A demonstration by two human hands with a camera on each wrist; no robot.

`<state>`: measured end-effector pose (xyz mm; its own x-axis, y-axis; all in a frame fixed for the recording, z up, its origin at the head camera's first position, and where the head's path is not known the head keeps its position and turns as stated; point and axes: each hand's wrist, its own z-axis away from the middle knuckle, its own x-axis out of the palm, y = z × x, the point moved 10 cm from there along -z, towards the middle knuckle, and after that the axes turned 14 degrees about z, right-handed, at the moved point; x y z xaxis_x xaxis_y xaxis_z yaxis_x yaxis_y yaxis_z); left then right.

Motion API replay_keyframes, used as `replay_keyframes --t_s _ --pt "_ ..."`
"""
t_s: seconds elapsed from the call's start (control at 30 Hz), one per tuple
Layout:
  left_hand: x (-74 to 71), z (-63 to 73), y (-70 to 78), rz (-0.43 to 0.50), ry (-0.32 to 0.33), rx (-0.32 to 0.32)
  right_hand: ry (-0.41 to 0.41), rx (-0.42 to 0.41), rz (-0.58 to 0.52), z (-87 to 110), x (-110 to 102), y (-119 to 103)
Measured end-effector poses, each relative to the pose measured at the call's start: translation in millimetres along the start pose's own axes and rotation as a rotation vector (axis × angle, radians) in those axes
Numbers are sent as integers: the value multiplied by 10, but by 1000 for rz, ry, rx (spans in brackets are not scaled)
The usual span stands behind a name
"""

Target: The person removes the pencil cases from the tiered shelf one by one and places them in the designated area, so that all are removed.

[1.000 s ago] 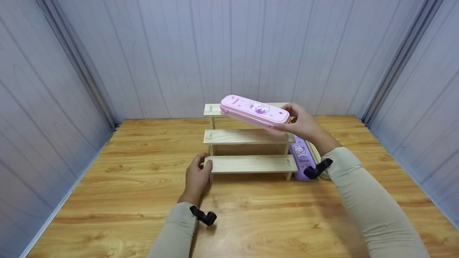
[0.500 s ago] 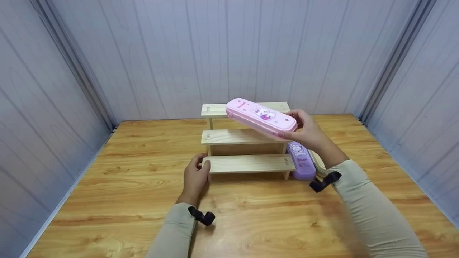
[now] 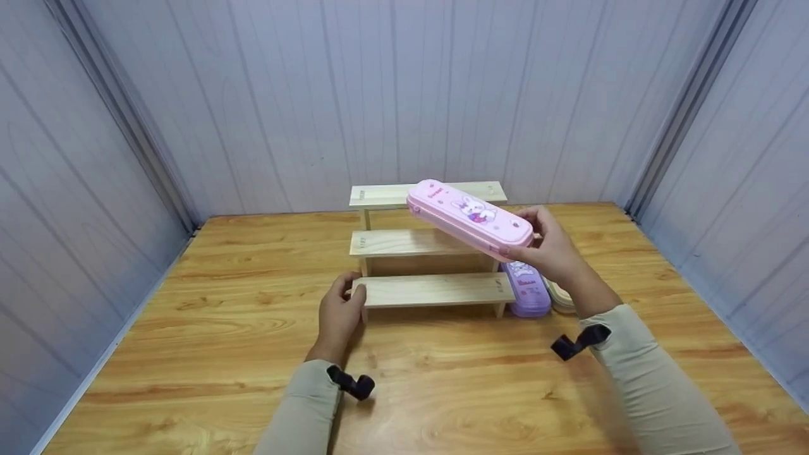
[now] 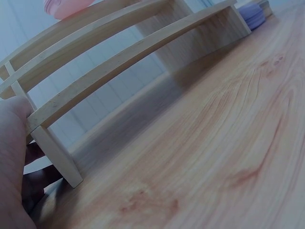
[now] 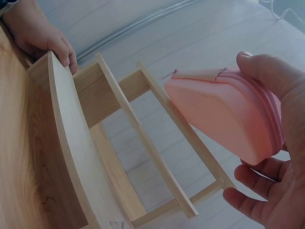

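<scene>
In the head view, my right hand (image 3: pixel 553 249) grips the right end of a pink zippered pencil case (image 3: pixel 471 218) with a rabbit on its lid. The case is held tilted in the air, overlapping the upper two tiers of a three-step wooden shelf stand (image 3: pixel 436 291). The right wrist view shows the pink pencil case (image 5: pixel 219 114) between thumb and fingers, its zipper along the edge. My left hand (image 3: pixel 339 309) holds the left end of the lowest step. Seen from the left wrist, the thumb lies by the board and fingers reach behind the end leg (image 4: pixel 57 157).
Against the stand's right side lies a purple pencil case (image 3: pixel 529 294) on the wooden table (image 3: pixel 442 379). A cream-coloured case (image 3: pixel 561 298) sits beside it, partly hidden by my right arm. Pale panel walls (image 3: pixel 379 95) enclose the table at the back and sides.
My right hand has drawn the pink pencil case to the right and lower in the head view, uncovering more of the top step. The left hand keeps its hold on the stand.
</scene>
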<state>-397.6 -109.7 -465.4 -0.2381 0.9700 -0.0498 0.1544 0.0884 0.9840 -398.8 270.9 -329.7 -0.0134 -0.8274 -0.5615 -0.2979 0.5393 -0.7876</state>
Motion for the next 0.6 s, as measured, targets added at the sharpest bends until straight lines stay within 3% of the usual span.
replay_keyframes --t_s 0.27,0.6 --pt "8 7 -34 -2 -15 -38 56 6 -6 132 -48 49" --pt "28 -2 -13 -3 0 -12 163 -14 -42 277 -200 114"
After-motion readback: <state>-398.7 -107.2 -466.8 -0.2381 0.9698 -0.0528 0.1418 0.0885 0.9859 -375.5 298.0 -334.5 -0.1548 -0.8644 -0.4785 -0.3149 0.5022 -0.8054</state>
